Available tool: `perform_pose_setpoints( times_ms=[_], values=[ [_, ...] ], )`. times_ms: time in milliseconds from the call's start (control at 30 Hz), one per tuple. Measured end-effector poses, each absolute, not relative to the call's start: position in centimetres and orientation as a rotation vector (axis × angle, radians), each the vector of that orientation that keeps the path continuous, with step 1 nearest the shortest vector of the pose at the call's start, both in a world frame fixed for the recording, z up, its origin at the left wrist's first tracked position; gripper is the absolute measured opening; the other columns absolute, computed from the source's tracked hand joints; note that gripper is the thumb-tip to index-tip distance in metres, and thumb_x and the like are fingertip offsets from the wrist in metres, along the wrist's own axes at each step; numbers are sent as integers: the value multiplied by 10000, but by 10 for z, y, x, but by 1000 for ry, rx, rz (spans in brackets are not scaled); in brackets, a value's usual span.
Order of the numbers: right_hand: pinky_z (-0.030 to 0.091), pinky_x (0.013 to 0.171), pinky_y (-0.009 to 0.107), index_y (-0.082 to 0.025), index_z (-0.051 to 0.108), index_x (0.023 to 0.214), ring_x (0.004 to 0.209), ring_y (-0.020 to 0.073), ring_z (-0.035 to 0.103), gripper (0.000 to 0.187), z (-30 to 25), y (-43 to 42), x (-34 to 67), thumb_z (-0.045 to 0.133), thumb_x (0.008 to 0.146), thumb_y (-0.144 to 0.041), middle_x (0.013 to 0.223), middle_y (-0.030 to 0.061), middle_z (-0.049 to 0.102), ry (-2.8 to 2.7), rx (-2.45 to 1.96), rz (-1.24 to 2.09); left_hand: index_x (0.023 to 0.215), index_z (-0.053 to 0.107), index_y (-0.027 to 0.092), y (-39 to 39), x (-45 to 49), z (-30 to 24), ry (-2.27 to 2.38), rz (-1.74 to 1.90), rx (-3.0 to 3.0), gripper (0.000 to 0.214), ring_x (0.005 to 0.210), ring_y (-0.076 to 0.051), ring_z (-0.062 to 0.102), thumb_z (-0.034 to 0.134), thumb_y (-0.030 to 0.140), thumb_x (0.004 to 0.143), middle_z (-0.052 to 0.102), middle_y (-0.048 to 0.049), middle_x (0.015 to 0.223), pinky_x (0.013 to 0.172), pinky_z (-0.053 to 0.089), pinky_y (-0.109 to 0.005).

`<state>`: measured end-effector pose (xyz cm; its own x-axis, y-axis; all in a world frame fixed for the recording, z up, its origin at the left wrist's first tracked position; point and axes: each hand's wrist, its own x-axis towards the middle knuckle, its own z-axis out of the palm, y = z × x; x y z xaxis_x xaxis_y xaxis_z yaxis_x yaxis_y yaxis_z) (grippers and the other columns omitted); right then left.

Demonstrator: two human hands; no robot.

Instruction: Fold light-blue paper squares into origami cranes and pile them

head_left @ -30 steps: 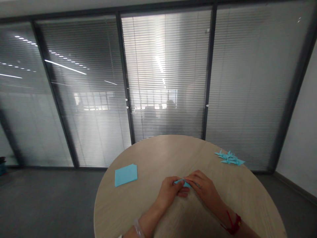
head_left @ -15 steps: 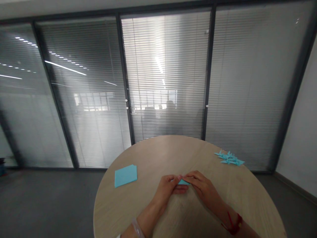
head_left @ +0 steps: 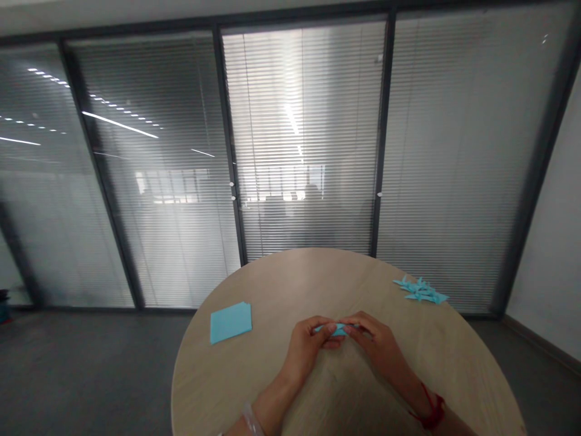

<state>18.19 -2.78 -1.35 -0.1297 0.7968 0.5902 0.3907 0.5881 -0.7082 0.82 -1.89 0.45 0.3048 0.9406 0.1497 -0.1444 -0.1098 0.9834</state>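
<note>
A small folded piece of light blue paper is held just above the round wooden table, near its middle. My left hand pinches its left end with fingers closed. My right hand pinches its right end, fingers closed as well, and a red cord sits on that wrist. A pale bracelet is on my left wrist. Most of the paper is hidden between my fingertips.
A flat stack of light blue paper squares lies on the table's left part. Several folded blue paper shapes lie in a heap at the far right edge. Behind the table stands a glass wall with blinds.
Both hands have shifted slightly and lifted the folded paper a little; more of its long edge shows between the fingertips than before.
</note>
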Motion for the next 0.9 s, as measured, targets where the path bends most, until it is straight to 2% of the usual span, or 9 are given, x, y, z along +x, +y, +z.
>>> perform_pose_setpoints(
  times_ms=[133,367,500,900],
  values=[
    [510,751,281,-220,705,887,823,187,651,221,-14,-28,184,547,881,-375,860,45,706,-1729,-979,429,819,723,125,-20,9,6,836,1141,1389,393,709,-220,679,748,468,629,737,-82,800,734,546,-350],
    [520,775,290,-205,698,943,852,195,649,233,-7,-33,181,593,844,-387,894,65,699,-1745,-886,432,830,745,146,-24,8,7,830,1214,1538,284,750,-222,674,689,401,718,739,-80,847,745,545,-328],
    [531,749,283,-224,713,893,835,190,658,210,-9,-32,182,590,848,-388,877,53,711,-1744,-925,445,851,752,173,-26,7,6,831,1248,1593,228,762,-213,670,655,358,759,740,-66,840,730,540,-298],
    [531,703,273,-234,734,813,764,183,668,217,-11,-30,183,609,830,-410,803,36,724,-1697,-945,456,871,749,171,-29,7,8,866,1252,1572,228,741,-210,674,660,344,751,742,-69,849,721,546,-302]
  ],
)
